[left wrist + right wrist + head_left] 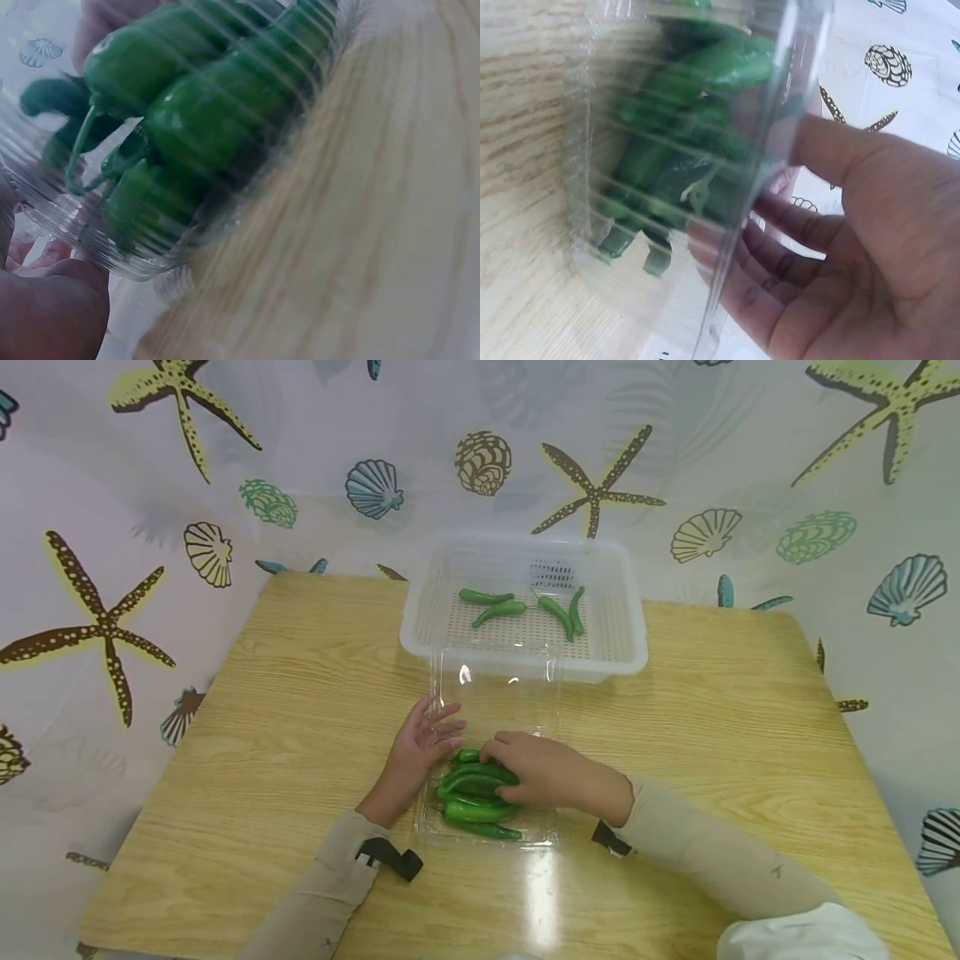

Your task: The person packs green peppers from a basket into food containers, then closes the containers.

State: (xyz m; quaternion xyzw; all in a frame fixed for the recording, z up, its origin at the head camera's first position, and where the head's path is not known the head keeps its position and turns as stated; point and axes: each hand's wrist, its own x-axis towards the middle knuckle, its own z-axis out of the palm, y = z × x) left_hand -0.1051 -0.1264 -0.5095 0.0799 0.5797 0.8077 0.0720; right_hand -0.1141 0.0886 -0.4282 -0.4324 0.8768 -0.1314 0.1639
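Observation:
A clear plastic clamshell box (540, 837) lies open on the table, its lid (495, 693) tilted back against the basket. Several green chili peppers (476, 810) are piled in the box, seen through its ribbed wall in both wrist views. My left hand (412, 752) is at the box's back left corner, fingers extended beside the lid and thumb by the rim. From the right, my right hand (551, 772) reaches over the box wall. Its thumb and fingers close round the right end of a pepper (705, 67) in the pile; the fingertips are partly hidden among the peppers.
Behind the box stands a white perforated basket (633, 635) with several green peppers (501, 612) lying in it. The wooden table (750, 718) runs back to a shell-and-starfish patterned curtain (315, 435). Black straps (393, 858) are round both sleeved wrists.

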